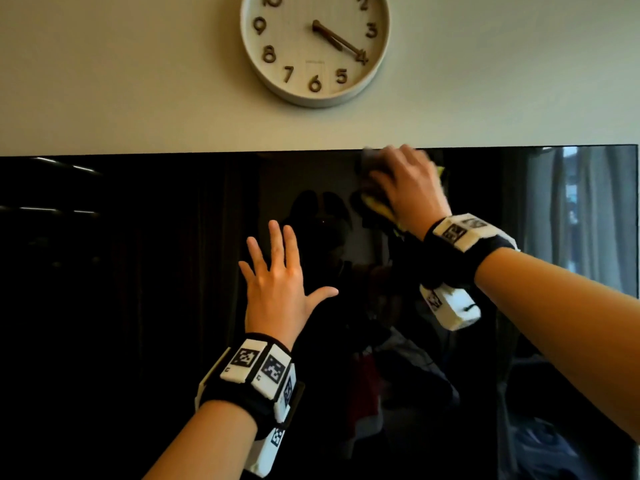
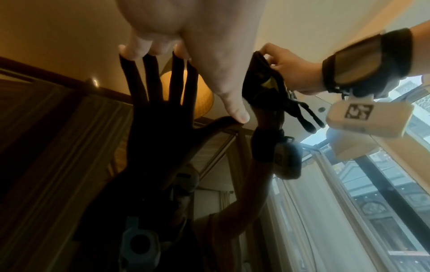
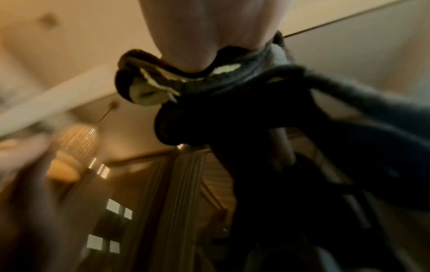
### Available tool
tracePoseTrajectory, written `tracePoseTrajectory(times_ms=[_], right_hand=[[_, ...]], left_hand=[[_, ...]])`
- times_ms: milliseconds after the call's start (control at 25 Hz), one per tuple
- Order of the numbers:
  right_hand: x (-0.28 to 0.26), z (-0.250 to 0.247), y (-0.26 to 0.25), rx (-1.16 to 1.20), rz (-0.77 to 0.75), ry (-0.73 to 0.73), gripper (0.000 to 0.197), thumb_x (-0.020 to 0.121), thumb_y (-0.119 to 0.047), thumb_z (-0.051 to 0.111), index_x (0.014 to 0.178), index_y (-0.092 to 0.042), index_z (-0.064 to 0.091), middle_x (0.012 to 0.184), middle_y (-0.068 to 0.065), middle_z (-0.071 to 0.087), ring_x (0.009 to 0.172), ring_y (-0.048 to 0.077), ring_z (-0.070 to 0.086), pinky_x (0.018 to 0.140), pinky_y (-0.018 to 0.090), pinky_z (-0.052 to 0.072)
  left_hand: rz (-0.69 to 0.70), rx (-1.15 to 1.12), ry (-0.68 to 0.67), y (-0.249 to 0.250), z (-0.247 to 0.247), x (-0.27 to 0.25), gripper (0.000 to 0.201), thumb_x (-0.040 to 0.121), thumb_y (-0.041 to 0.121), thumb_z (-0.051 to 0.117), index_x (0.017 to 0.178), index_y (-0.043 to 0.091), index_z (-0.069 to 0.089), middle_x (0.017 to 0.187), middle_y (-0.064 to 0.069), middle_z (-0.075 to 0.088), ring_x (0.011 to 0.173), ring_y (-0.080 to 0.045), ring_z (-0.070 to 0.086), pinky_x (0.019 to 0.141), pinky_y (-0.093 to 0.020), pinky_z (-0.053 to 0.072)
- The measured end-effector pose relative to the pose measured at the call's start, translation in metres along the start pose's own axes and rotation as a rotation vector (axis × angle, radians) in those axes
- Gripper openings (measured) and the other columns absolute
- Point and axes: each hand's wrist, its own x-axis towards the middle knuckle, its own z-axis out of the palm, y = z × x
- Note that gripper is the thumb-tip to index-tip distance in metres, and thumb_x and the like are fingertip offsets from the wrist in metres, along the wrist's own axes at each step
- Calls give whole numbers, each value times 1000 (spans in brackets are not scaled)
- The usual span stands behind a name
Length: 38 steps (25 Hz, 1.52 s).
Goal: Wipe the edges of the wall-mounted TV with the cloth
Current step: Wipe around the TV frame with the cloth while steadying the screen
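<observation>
The wall-mounted TV [image 1: 138, 271] fills the lower head view, its black screen reflecting the room, its top edge [image 1: 242, 153] running across. My right hand [image 1: 405, 188] grips a dark grey cloth with yellow patches [image 1: 375, 199] and holds it against the top edge, right of centre. The left wrist view shows that cloth [image 2: 263, 82] bunched in the right hand [image 2: 291, 73]; in the blurred right wrist view the cloth [image 3: 197, 92] sits under the palm. My left hand [image 1: 277, 271] lies flat on the screen, fingers spread and straight, and the left wrist view shows its fingertips [image 2: 137, 51] touching the glass.
A round white wall clock [image 1: 315, 46] hangs on the pale wall just above the TV. The TV's right edge [image 1: 636, 220] stands at the far right of the head view. Curtains and a window show as reflections in the screen [image 2: 349, 184].
</observation>
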Motion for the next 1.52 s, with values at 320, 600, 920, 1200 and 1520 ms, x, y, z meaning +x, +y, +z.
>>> tracePoseTrajectory(times_ms=[320, 600, 920, 1200, 1520], right_hand=[[-5, -14, 22, 14, 118, 73, 31, 88, -35, 47, 102, -9, 55, 93, 18, 56, 81, 37, 53, 67, 44, 42], [-13, -24, 36, 13, 53, 43, 36, 87, -38, 44, 102, -9, 57, 91, 18, 56, 79, 37, 53, 65, 44, 45], [-16, -43, 71, -53, 152, 77, 36, 86, -38, 44, 102, -9, 58, 100, 18, 56, 87, 38, 51, 68, 44, 42], [-20, -57, 90, 9, 139, 119, 34, 87, -37, 43, 100, -9, 58, 94, 16, 57, 83, 38, 54, 67, 44, 44], [-24, -67, 119, 43, 243, 205, 30, 88, -30, 48, 101, -5, 59, 95, 19, 57, 85, 39, 53, 70, 45, 45]], left_hand=[[-28, -8, 0, -1, 2, 3, 115, 64, 84, 32, 150, 8, 20, 157, -16, 20, 139, -49, 22, 97, -62, 41], [-69, -74, 33, 1, 0, 3, 119, 56, 83, 39, 148, 9, 27, 157, -14, 24, 140, -46, 21, 96, -65, 42], [-116, -91, 18, 9, -2, -4, 115, 66, 69, 65, 151, 11, 16, 159, -16, 14, 142, -46, 13, 99, -67, 37], [63, -191, 15, 113, -11, 4, 117, 70, 68, 65, 153, 11, 6, 161, -15, 1, 146, -40, -2, 113, -54, 21], [55, -132, -40, 134, 11, 3, 118, 70, 74, 57, 152, 10, 3, 161, -14, -2, 146, -39, -2, 113, -57, 23]])
